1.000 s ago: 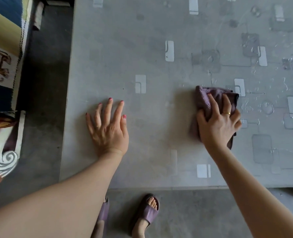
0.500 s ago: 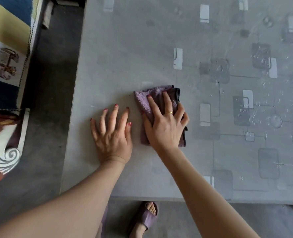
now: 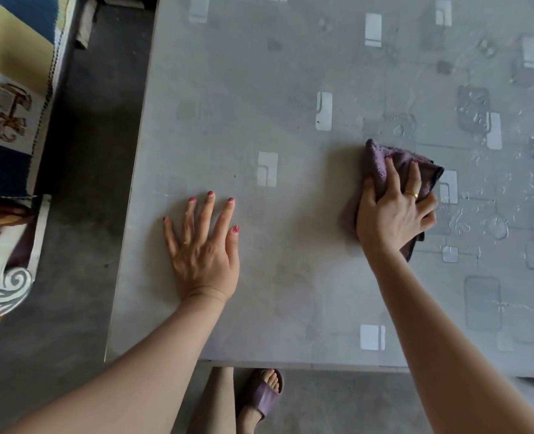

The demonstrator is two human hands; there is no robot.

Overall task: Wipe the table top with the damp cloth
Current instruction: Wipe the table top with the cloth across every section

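Cloth (image 3: pixel 384 164) (purple) gripped by right hand (image 3: pixel 394 211), left hand (image 3: pixel 204 245) flat on table (image 3: pixel 290 73)

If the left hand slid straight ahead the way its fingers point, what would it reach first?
Probably the pale rectangular mark printed in the grey patterned table top, slightly right of the flat left hand; no object lies in that line.

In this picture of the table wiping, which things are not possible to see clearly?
Head view only:
- Cloth: the right hand covers its middle; dampness cannot be judged.
- Table top: cut off at the top and right edges.
- Table under the left hand: hidden by the palm.
- Patterned fabric at left: cut off by the edge.
- Second foot: hidden behind the left forearm.
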